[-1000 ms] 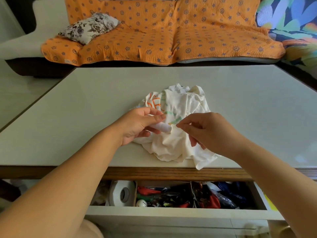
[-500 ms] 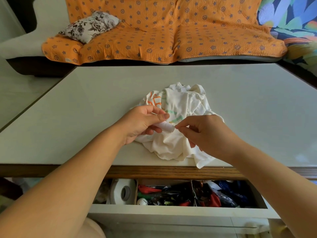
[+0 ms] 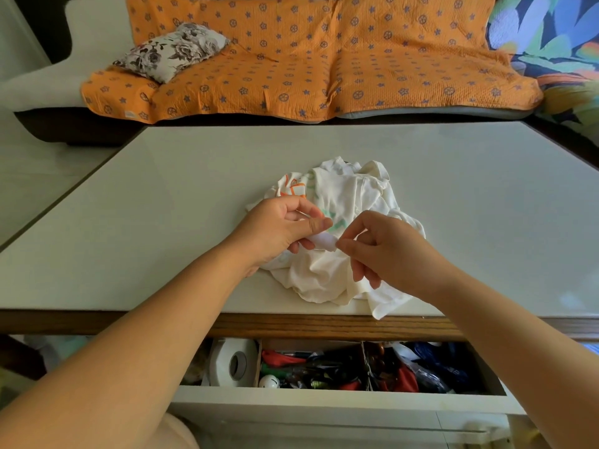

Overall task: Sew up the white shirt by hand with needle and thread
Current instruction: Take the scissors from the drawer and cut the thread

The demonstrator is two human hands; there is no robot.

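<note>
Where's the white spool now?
The white spool is mid-frame, head view, held in the left hand over the white shirt, right hand pinching its end.

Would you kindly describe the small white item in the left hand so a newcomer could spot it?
On the pale table a crumpled white shirt lies near the front edge. Over it, the left hand pinches a small white roll, the right hand pinching its tip. Unlike the creased cloth around it, it is smooth, stubby and rounded.

The shirt point(image 3: 350, 196) lies on the table point(image 3: 162, 205) near its front edge, sofa point(image 3: 291, 76) behind, a seemingly cluttered drawer point(image 3: 324, 396) below.
</note>
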